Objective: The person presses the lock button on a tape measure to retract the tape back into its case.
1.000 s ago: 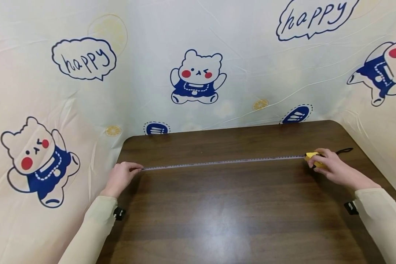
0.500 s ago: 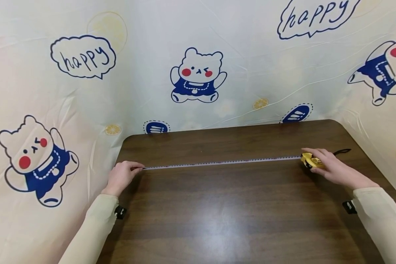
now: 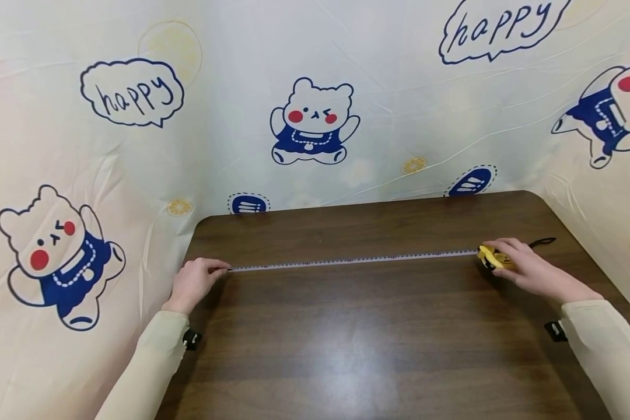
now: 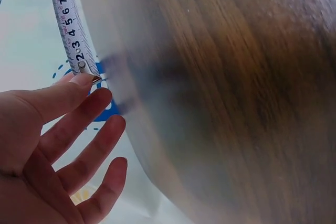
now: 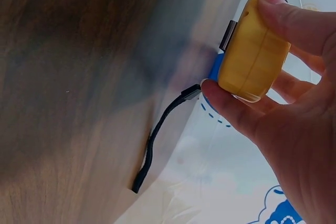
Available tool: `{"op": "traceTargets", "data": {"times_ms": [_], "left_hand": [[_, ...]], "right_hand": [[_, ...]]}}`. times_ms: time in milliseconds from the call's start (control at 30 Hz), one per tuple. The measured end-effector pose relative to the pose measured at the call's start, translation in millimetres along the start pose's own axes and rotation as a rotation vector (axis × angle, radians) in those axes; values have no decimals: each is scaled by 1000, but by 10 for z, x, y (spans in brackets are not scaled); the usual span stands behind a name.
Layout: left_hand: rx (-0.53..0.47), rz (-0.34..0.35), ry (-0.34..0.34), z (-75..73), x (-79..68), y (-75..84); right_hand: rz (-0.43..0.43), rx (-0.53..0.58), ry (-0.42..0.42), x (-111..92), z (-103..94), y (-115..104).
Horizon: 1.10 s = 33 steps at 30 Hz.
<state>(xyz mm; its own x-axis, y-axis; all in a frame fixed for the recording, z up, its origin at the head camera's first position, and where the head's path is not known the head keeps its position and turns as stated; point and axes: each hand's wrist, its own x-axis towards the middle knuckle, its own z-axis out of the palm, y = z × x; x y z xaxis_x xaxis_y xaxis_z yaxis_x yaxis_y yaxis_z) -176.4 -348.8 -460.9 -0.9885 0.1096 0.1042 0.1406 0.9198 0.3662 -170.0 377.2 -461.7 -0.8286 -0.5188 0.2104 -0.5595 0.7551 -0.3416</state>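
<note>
A yellow tape measure point(image 3: 492, 257) with a black wrist strap point(image 5: 152, 140) is in my right hand point(image 3: 527, 268), whose thumb and fingers grip the case. From it the white tape blade point(image 3: 352, 261) runs out across the table to the left, pulled straight. My left hand point(image 3: 194, 283) pinches the blade's end between thumb and index finger. In the left wrist view the metal end hook point(image 4: 93, 77) shows at the thumb tip, and the other fingers are spread loosely. Printed numbers climb away from that hand.
Under the tape lies a brown wood-grain table point(image 3: 315, 338) with rounded far corners. Pale cloth point(image 3: 399, 76) printed with bears hangs close behind the table and along both sides. Each sleeve has a small black device point(image 3: 191, 339) near the cuff.
My right hand has shifted its fingers on the tape measure case, showing more of its yellow side, and has moved slightly left. My left hand stays nearly still, pinching the blade's end.
</note>
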Motion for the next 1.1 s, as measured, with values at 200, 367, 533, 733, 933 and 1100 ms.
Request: {"op": "traceTargets", "data": {"times_ms": [200, 367, 533, 733, 933, 1100], "left_hand": [[-3, -22, -15, 11, 5, 43], [-2, -25, -19, 42, 13, 60], [-3, -24, -23, 58, 27, 62], [-5, -25, -29, 62, 41, 77], [-6, -29, -30, 77, 46, 87], [-11, -22, -29, 98, 43, 93]], "right_hand": [[-10, 0, 1, 10, 3, -26], [-11, 2, -6, 21, 15, -42], [4, 3, -14, 26, 16, -55], [5, -1, -18, 40, 19, -72], [-3, -4, -22, 49, 22, -81], [-3, 1, -25, 62, 29, -97]]}}
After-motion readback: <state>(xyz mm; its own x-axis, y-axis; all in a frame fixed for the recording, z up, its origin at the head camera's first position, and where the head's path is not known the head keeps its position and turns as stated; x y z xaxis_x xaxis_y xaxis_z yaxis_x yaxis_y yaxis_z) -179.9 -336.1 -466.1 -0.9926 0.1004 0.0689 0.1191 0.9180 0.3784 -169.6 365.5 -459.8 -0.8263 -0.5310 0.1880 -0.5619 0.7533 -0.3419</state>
